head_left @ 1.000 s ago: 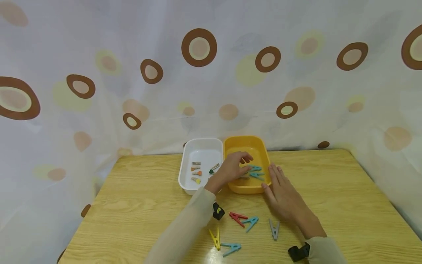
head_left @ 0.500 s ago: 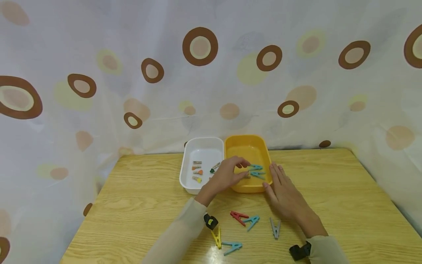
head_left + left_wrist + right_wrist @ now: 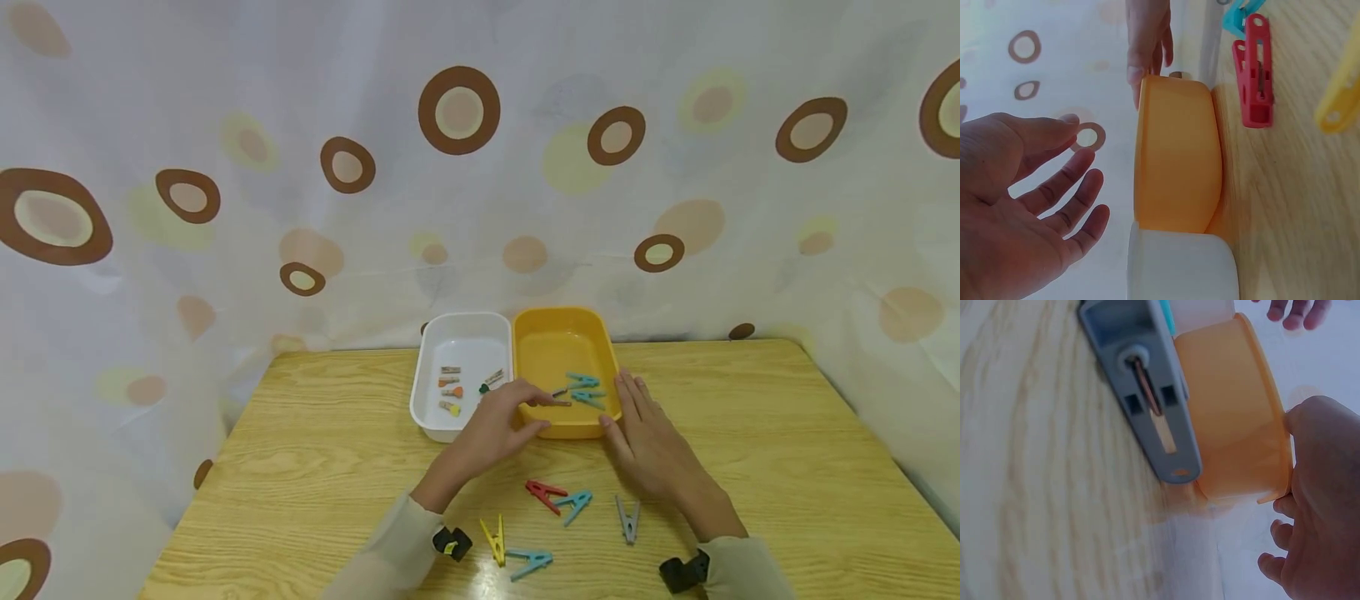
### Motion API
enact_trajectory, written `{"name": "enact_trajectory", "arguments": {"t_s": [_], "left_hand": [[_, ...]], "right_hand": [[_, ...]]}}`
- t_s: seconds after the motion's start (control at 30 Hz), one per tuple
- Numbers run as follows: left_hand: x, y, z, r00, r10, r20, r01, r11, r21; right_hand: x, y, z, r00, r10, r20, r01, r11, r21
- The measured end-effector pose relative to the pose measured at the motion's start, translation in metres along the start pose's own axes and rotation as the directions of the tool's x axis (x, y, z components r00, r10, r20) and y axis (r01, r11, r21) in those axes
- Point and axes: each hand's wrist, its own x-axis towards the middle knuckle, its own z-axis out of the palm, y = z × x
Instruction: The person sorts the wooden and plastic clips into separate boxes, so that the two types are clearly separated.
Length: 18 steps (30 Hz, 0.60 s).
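My left hand [image 3: 489,429] hovers over the near left edge of the yellow tub [image 3: 543,333], its fingers loosely bent. In the left wrist view that hand [image 3: 1016,194] holds nothing. My right hand [image 3: 658,450] rests against the tub's right side, fingers extended; in the right wrist view its thumb touches the rim. Inside the tub lie blue plastic clothespins [image 3: 587,396] and small wooden clothespins [image 3: 561,403], partly hidden by the left hand. The white tub [image 3: 465,323] stands flush on the left, holding several small wooden clothespins with coloured ends [image 3: 452,392].
On the wooden table [image 3: 315,467] in front of the tubs lie a red clothespin [image 3: 546,495], a yellow one [image 3: 495,540], a grey one [image 3: 628,520] and two blue ones, one of them [image 3: 531,562] nearest the front. A patterned curtain [image 3: 375,233] hangs behind.
My left hand has drawn back from inside the yellow tub toward its near left edge, uncovering small wooden clothespins there. The right hand has stayed at the tub's side.
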Motion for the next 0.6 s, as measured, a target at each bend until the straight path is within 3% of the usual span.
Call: {"name": "enact_trajectory", "arguments": {"t_s": [0.23,0.6], "left_hand": [[-0.023,0.003,-0.003,1.0,0.002,-0.01,-0.002,1.0,0.018],[-0.064,0.003,-0.01,0.998,-0.053,0.033,0.056,0.994,-0.096]], "right_hand": [[0.0,0.0,-0.001,1.0,-0.002,0.005,0.002,1.0,0.008],[-0.006,-0.003,0.001,1.0,0.006,0.005,-0.006,1.0,0.008]]}}
